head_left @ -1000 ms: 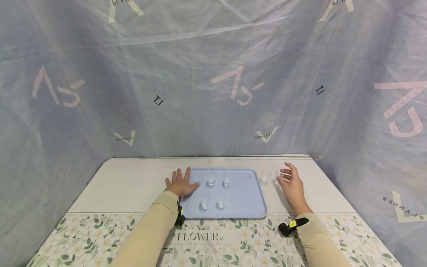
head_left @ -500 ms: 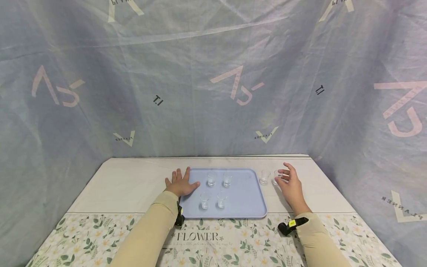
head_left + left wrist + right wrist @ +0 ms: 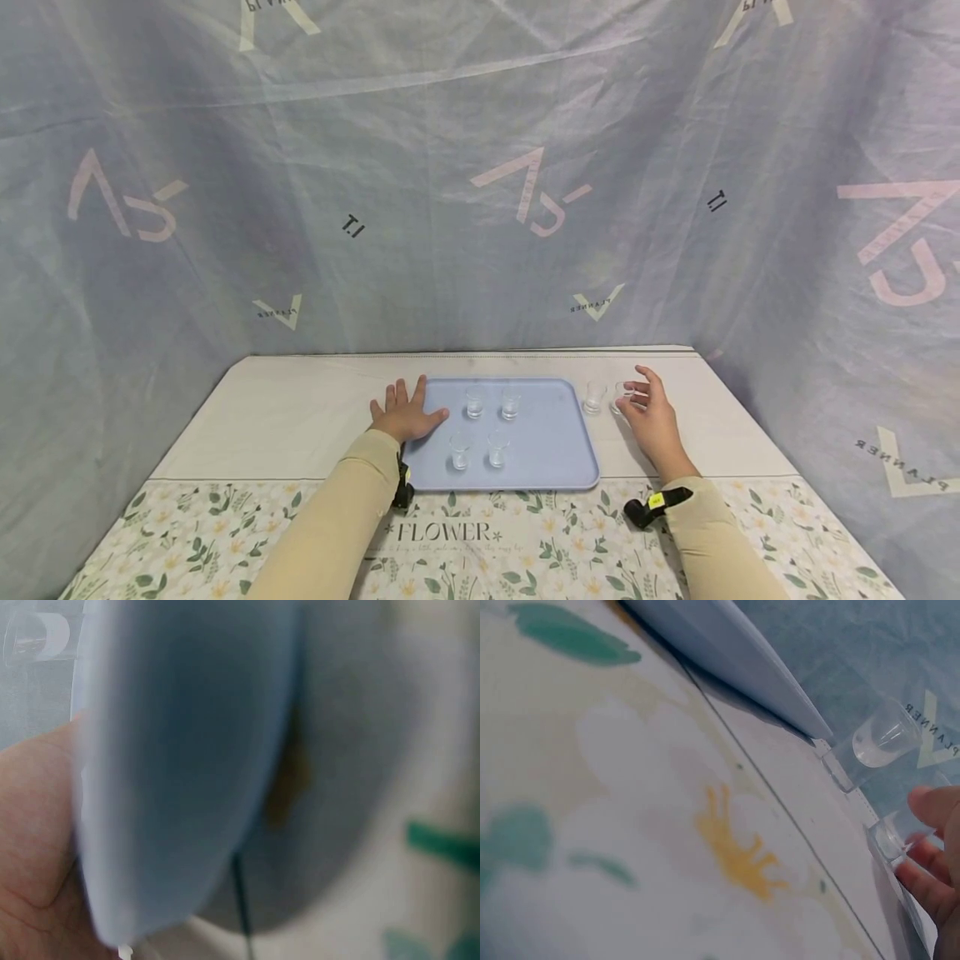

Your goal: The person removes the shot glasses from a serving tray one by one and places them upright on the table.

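Observation:
My left hand [image 3: 407, 417] lies with fingers spread across the left edge of a light blue tray [image 3: 555, 442]. On the tray, small clear shot glasses stand upright in two rows of two, such as the front left shot glass [image 3: 460, 454]. Right of the tray, my right hand [image 3: 652, 421] pinches another shot glass [image 3: 889, 838] between thumb and fingers, low at the table. Just left of it stands a second loose shot glass [image 3: 594, 398], close to the tray's right rim. The left wrist view is mostly filled by the blurred tray edge, with part of my hand [image 3: 37, 825] beside it.
A white cloth [image 3: 285, 417] covers the back of the table, with a floral cloth [image 3: 225, 533] along the front. Grey-blue curtains [image 3: 420, 275] hang behind and at both sides. Each wrist carries a black camera strap [image 3: 656, 504].
My right hand has shifted slightly left with the pinched shot glass, bringing it nearer the loose one. My left hand and the tray have stayed in place.

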A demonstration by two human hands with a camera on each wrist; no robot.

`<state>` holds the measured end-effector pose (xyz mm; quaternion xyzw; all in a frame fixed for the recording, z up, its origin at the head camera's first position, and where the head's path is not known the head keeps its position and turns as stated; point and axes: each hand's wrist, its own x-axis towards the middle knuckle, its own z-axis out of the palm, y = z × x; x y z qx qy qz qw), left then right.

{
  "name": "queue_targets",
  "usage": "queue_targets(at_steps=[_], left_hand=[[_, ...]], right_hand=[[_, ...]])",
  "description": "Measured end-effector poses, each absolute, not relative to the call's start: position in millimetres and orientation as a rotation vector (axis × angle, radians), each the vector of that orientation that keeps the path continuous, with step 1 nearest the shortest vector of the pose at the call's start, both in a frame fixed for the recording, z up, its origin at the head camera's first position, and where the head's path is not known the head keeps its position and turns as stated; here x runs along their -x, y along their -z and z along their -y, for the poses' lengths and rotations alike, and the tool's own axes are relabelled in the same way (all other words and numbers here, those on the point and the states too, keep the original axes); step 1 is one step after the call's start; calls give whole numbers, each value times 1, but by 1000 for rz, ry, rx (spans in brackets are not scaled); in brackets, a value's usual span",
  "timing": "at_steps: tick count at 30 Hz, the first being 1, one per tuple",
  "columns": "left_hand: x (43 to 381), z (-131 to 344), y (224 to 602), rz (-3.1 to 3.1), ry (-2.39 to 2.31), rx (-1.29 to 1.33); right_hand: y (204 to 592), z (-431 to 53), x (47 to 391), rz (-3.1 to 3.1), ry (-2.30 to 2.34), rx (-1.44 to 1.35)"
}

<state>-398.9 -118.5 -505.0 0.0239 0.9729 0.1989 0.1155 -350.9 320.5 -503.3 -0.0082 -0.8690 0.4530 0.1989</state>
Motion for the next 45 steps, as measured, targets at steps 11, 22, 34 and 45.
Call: queue_targets(at_steps=[11,22,34,45], left_hand=[[384,114,489,-2859,-584,-84],[370,114,475,-2890,-585,-88],[367,112,470,-2887,-592,-91],[377,114,483,-2892,-611,-99]], right_hand=[[476,-295,350,2224,-1231,-176],[464,-236,350,2073,-1461,-389],[479,-192,359,2234,-1662,-443],[485,-169,361,2291,-1740,-505]])
